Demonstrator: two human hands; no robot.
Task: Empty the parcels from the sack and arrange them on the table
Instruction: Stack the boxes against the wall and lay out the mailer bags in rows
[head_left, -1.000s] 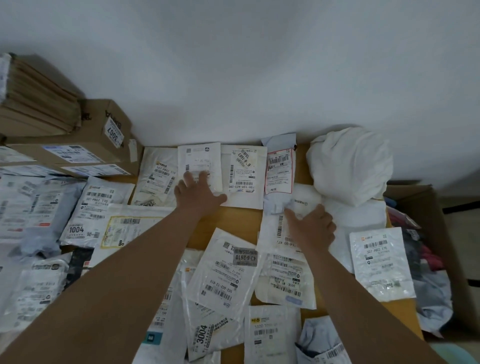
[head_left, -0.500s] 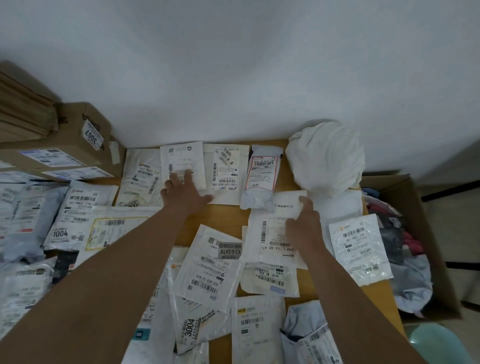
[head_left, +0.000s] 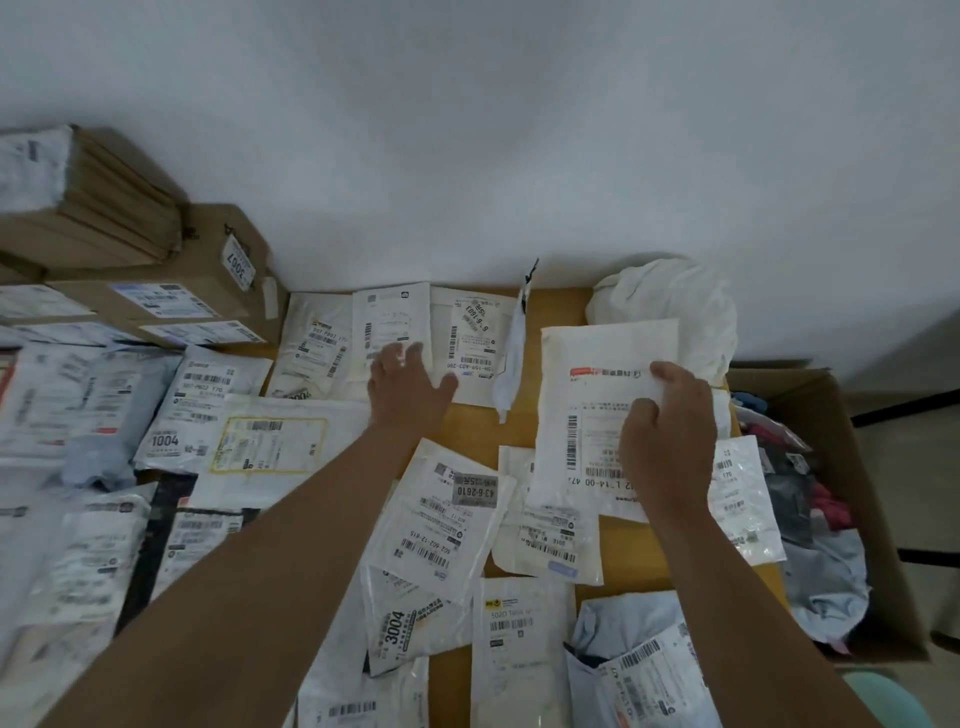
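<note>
Head view: your right hand (head_left: 667, 447) pinches the white parcel (head_left: 597, 410), long axis pointing away from you; left hand (head_left: 408, 392), fingers spread, presses the far-row parcel (head_left: 392, 325); bare table (head_left: 524, 431) lies between.

The light is soft, dim and cool, with a bluish-grey cast over the white wall (head_left: 519, 130), which darkens toward the upper corners. No lamp or window shows. Shadows are faint and diffuse: a weak one under the left hand (head_left: 408, 387) on the wooden surface (head_left: 478, 421), another beneath the white mailer (head_left: 597, 374) pinched by the right hand (head_left: 667, 436). Plastic parcels left of the fingers (head_left: 410, 353) give a mild sheen. Wide-angle bending curves the wall line and stretches both forearms. Labels at the far left and bottom edges are smeared and unreadable; print near the fingers stays partly legible.
</note>
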